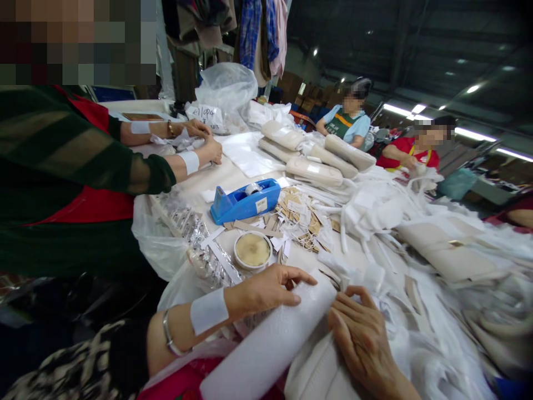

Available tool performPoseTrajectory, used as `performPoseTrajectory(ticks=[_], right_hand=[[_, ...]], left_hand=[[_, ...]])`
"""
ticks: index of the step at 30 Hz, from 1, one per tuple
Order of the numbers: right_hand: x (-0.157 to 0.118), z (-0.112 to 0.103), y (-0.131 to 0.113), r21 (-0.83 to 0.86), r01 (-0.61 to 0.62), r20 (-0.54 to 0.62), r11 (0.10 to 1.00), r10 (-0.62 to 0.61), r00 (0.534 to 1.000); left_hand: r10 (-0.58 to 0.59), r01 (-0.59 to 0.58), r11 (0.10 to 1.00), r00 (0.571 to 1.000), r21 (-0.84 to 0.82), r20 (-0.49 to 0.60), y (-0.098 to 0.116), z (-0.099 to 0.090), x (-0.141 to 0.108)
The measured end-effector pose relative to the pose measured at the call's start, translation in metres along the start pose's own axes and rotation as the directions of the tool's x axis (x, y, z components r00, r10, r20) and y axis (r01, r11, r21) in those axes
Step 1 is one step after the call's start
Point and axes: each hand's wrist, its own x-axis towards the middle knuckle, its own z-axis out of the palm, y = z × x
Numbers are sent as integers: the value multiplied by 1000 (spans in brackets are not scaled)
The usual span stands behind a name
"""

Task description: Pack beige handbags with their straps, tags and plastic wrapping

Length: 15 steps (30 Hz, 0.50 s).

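Observation:
A roll of white packing foam (270, 344) lies slantwise across the front of the view. My left hand (268, 289) grips its far end from above, thumb and fingers on either side. My right hand (362, 333) is curled at the edge of a cream quilted bag (320, 372), touching the foam's right end; its fingertips are partly hidden. The bag rests right beside the foam, partly under my right hand. Just beyond my left hand stands a round tub of yellowish paste (252, 250).
Behind the tub are a blue tape dispenser (245, 200) and a heap of tags with strings (303, 216). Cream bags (314, 169) and white wrapping (375, 208) crowd the right. A co-worker's hands (208, 144) work at the left; two more people sit farther back.

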Motion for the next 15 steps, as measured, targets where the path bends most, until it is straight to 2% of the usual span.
performPoseTrajectory(ticks=[4, 11, 15], right_hand=[[1, 1, -1, -21, 8, -39, 1000, -9, 999], [3, 3, -4, -63, 16, -69, 998, -20, 997], [2, 3, -2, -63, -8, -78, 998, 3, 997]], left_hand=[[-46, 54, 991, 996, -121, 71, -10, 7, 20], [-75, 89, 980, 994, -175, 85, -21, 14, 44], [-64, 74, 980, 996, -184, 58, -35, 24, 62]])
